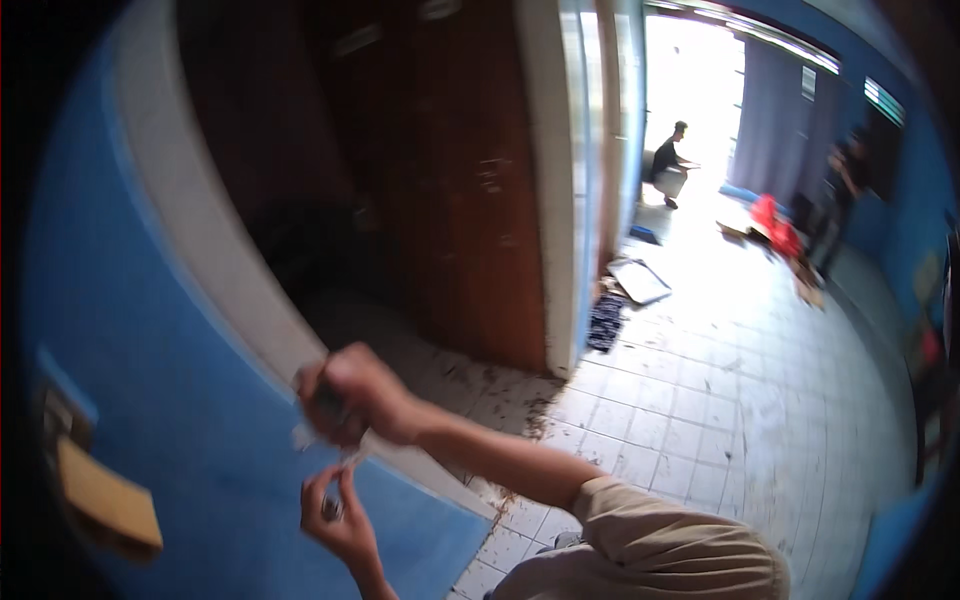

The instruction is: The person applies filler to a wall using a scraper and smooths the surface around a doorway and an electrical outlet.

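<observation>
In the head view, my right hand [355,395] is blurred, its fingers wrapped round a dark object [330,408] that I cannot make out, at the edge of the blue wall [230,450] and pale door frame [240,270]. Just below it, my left hand [335,515] has thumb and finger pinched near a small, thin light piece [350,462], with a small metallic item [331,507] within its fingers. A small white patch or piece [300,437] shows on the wall beside my hands.
A brown door [450,200] and dim opening adjoin the frame. A yellow board [110,495] sticks out at left. Debris lies on the tiled floor [680,420]. Down the room are a tray [640,283], red items [775,225], a crouching person [668,165] and a standing person [840,200].
</observation>
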{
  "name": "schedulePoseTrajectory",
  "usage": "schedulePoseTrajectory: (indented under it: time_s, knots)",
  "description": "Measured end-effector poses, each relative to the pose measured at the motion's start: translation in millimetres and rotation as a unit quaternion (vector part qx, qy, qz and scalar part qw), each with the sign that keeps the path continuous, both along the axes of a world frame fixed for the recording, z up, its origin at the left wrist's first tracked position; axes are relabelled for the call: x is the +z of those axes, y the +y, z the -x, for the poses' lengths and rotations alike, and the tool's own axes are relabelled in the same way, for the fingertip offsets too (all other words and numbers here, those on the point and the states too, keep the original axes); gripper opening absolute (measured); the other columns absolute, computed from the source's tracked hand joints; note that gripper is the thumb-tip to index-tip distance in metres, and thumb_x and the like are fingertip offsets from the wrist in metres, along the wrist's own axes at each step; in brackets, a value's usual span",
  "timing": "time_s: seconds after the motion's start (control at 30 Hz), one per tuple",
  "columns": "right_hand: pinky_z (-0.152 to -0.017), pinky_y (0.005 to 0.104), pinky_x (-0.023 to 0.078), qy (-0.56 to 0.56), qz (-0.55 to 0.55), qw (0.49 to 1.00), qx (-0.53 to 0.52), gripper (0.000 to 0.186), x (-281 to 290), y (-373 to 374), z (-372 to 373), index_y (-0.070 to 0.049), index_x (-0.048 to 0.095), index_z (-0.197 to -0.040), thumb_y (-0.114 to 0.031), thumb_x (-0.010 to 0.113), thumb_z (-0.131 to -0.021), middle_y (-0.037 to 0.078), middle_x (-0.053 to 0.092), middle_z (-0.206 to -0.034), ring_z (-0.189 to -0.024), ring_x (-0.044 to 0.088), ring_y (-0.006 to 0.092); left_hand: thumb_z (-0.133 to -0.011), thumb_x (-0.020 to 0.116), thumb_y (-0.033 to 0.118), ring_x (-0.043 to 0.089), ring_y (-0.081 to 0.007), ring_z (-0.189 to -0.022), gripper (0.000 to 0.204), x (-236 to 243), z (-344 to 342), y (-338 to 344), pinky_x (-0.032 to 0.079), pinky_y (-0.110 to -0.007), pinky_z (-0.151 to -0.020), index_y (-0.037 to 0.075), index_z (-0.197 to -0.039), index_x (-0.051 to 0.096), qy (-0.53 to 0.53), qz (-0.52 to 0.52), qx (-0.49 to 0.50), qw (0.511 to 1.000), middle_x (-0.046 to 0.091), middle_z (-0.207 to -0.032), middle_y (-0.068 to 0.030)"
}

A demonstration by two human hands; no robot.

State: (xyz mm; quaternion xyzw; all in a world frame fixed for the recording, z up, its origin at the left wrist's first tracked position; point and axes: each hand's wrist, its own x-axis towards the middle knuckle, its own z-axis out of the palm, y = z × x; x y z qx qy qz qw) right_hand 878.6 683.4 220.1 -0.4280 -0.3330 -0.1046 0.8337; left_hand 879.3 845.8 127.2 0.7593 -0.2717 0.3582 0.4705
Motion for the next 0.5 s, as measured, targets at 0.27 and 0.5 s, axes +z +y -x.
schedulePoseTrajectory:
  time_s: [0.27, 0.5]
  knots:
    - [-0.032, 0.0190, 0.028, -0.049, -0.031, 0.994, -0.096, 0.053, -21, 13, 12, -0.006, 0.047, -0.054, -0.043, 0.046, -0.092, -0.002, 0.041, -0.044, -0.034, 0.036, 0.0050, -0.079, 0.067, 0.003, 0.057, -0.0203, -0.077, 0.016, -20, 43, 4, 0.046, -0.030, -0.061, -0.002, -0.093, 0.062, 0.077, -0.017, -0.062, 0.995, 0.062, -0.093, -0.0116]
    - [-0.029, 0.0198, 0.030, -0.035, -0.066, 0.983, -0.169, 0.051, -24, -5, 17, -0.006, 0.049, -0.058, -0.043, 0.043, -0.093, 0.000, 0.042, -0.041, -0.032, 0.039, 0.0056, -0.085, 0.054, 0.003, 0.054, -0.0248, -0.070, 0.010, -29, 41, 2, 0.044, -0.035, -0.062, -0.002, -0.088, 0.063, -0.041, -0.030, -0.099, 0.994, 0.059, -0.083, -0.0132]
